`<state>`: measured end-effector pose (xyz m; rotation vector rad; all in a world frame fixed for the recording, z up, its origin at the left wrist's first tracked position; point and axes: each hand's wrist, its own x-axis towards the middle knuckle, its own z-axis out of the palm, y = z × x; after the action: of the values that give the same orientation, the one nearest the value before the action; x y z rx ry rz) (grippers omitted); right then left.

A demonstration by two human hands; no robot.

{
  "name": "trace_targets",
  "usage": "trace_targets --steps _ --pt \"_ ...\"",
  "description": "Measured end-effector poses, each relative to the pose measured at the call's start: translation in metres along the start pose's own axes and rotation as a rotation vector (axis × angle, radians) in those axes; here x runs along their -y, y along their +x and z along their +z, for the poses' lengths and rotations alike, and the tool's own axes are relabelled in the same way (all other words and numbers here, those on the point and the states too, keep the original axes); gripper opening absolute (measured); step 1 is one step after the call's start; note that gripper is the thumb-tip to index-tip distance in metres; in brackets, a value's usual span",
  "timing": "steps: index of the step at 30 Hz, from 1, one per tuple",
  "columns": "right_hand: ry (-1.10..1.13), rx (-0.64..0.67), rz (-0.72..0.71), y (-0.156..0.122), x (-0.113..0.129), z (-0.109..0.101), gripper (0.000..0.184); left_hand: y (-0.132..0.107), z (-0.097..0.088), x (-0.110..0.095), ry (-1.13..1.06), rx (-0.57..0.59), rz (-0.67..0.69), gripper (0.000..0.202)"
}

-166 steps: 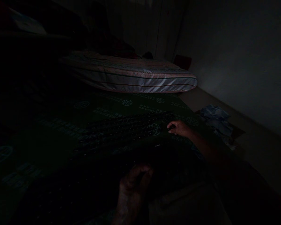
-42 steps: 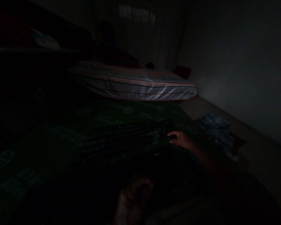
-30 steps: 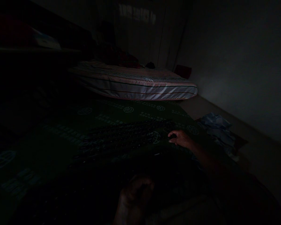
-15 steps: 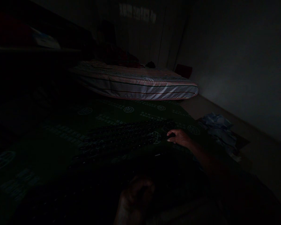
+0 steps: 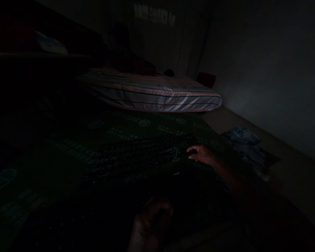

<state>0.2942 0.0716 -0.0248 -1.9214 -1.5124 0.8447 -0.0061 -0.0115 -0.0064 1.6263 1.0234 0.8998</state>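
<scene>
The scene is very dark. My right hand (image 5: 201, 154) reaches in from the right, thumb and fingers closed around a dark bit with a thin loop beside it, too dim to name. To its left, dark material with small pale dots (image 5: 131, 154) lies in long rows over a green printed sheet (image 5: 136, 130). My left hand (image 5: 153, 218) is low in the middle, its fingers curled above a black, dotted area (image 5: 63, 224). Whatever it holds is lost in shadow. A small label with pale lettering (image 5: 176, 173) shows between the hands.
Beyond the green sheet lies a striped mattress (image 5: 157, 98) with dark red cloth (image 5: 136, 66) on it. Crumpled pale cloth (image 5: 243, 140) lies on the floor at the right, near the wall (image 5: 273, 70). A shelf edge (image 5: 42, 54) runs along the left.
My right hand has shifted very slightly, its fingers drawn a little closer together. The left hand keeps its place.
</scene>
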Motion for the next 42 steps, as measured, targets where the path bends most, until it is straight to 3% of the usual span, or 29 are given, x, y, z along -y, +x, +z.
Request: trace_targets --steps 9,32,42 --pt "-0.004 0.008 -0.02 0.0015 0.0005 -0.0007 0.026 0.002 -0.0052 0.0011 0.049 0.069 0.045 0.007" --pt "0.002 0.008 -0.002 0.0052 0.0038 -0.0001 0.025 -0.0007 0.0014 -0.0005 -0.009 -0.027 0.021 0.01" --pt "0.006 0.0 -0.016 0.0076 -0.0004 0.0006 0.026 0.0007 -0.0004 0.0011 0.021 0.014 0.029 0.01"
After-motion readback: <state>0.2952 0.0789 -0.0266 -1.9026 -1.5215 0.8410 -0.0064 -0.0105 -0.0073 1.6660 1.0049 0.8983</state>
